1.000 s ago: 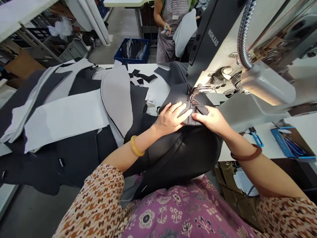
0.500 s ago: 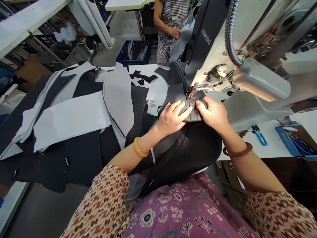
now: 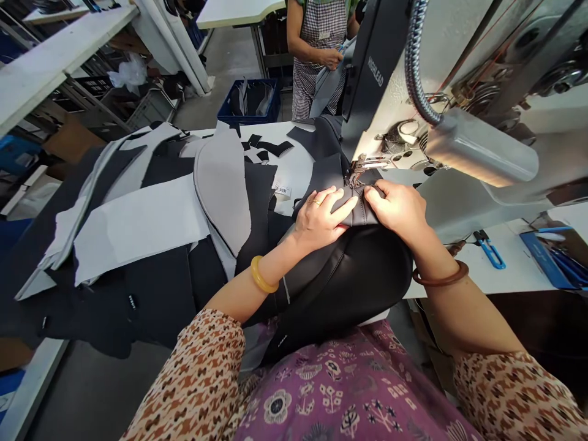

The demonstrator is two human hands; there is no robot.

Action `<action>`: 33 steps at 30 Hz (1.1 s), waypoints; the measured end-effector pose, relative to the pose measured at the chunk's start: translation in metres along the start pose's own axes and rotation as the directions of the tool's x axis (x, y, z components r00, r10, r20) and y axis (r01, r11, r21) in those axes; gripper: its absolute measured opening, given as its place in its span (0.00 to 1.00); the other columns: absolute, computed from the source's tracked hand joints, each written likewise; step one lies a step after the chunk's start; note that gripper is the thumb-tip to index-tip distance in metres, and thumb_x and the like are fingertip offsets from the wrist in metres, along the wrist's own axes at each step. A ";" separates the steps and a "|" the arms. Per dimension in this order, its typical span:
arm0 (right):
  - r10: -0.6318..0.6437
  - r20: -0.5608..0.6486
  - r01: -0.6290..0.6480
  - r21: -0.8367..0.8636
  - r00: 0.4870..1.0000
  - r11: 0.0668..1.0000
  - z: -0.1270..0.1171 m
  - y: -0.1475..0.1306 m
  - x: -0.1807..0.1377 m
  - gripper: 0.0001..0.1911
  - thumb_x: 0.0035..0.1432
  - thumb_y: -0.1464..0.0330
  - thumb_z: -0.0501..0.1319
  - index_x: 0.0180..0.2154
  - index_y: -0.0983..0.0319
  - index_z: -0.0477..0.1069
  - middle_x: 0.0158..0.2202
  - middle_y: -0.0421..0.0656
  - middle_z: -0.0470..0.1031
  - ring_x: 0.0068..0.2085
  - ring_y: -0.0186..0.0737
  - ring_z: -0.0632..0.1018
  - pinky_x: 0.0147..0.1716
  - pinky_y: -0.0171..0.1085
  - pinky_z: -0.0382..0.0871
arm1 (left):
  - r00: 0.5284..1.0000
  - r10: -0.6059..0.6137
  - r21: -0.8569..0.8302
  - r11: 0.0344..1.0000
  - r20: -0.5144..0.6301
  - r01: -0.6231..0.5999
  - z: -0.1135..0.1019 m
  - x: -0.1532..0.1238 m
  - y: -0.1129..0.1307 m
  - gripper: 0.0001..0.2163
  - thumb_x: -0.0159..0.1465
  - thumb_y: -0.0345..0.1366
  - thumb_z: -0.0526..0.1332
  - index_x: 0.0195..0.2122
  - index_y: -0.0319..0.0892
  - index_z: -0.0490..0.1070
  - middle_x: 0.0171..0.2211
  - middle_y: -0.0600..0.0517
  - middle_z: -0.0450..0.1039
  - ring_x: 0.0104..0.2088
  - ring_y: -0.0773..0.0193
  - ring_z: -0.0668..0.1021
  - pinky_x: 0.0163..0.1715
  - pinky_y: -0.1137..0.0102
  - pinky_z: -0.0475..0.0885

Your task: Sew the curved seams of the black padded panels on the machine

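A black leather cover [image 3: 372,269] with stitched seams lies under the presser foot [image 3: 356,174] of a sewing machine [image 3: 395,92]. My left hand [image 3: 319,219] grips its folded upper part just left of the foot, fingers spread over the top and thumb out of sight. On the right, my right hand [image 3: 397,205] pinches the edge of the same cover, its thumb on top and its other fingers hidden beneath. A lamp brightens the seam between both hands. The lower part of the cover hangs over the table edge toward my lap.
Grey and black cut panels [image 3: 142,217] pile up on the left. Small black scraps [image 3: 271,147] lie behind. Blue thread snips [image 3: 490,251] and a blue tool box [image 3: 555,254] sit at right. Beyond, a person [image 3: 321,58] holds grey material near a blue crate [image 3: 250,110].
Both hands and the cover keep almost the same place at the presser foot. The view has shifted slightly. The person opposite has moved the grey material a little.
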State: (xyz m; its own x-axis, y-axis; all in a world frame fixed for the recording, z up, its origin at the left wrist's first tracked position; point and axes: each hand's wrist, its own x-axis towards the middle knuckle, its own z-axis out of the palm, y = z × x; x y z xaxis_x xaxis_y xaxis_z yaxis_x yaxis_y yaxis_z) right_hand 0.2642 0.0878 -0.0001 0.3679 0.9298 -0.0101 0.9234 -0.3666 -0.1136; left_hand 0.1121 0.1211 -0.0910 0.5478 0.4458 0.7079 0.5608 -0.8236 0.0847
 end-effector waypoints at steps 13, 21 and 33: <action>0.048 -0.020 -0.045 0.132 0.999 0.990 0.007 0.002 0.005 0.15 0.58 0.56 0.49 0.34 0.61 0.64 0.29 0.46 0.70 0.31 0.41 0.68 0.29 0.36 0.52 | 0.998 -0.004 -0.007 1.000 -0.066 0.004 0.002 0.004 -0.003 0.17 0.60 0.38 0.57 0.50 0.47 0.71 0.46 0.46 0.73 0.50 0.56 0.72 0.48 0.65 0.69; 0.039 -0.003 -0.038 0.131 0.999 0.991 0.005 0.000 0.007 0.17 0.59 0.56 0.48 0.37 0.61 0.65 0.32 0.49 0.72 0.33 0.44 0.69 0.30 0.36 0.53 | 0.997 -0.054 -0.091 0.994 0.057 0.059 0.001 0.007 -0.006 0.18 0.61 0.40 0.57 0.53 0.47 0.69 0.49 0.46 0.70 0.53 0.55 0.70 0.51 0.63 0.67; 0.020 -0.013 -0.019 0.109 1.000 0.994 0.008 0.002 0.006 0.19 0.59 0.55 0.47 0.40 0.60 0.66 0.34 0.49 0.72 0.36 0.47 0.71 0.30 0.36 0.53 | 0.988 -0.063 -0.146 0.986 0.142 0.083 0.000 0.007 -0.008 0.17 0.62 0.37 0.57 0.53 0.50 0.69 0.50 0.47 0.69 0.54 0.55 0.69 0.52 0.61 0.67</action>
State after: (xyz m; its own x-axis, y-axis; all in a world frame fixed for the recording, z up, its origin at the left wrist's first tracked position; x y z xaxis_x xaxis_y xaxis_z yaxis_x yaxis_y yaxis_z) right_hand 0.2675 0.0923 -0.0085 0.3881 0.9216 0.0003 0.8988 -0.3784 -0.2214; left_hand 0.1112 0.1311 -0.0860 0.5944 0.5418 0.5943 0.5081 -0.8258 0.2447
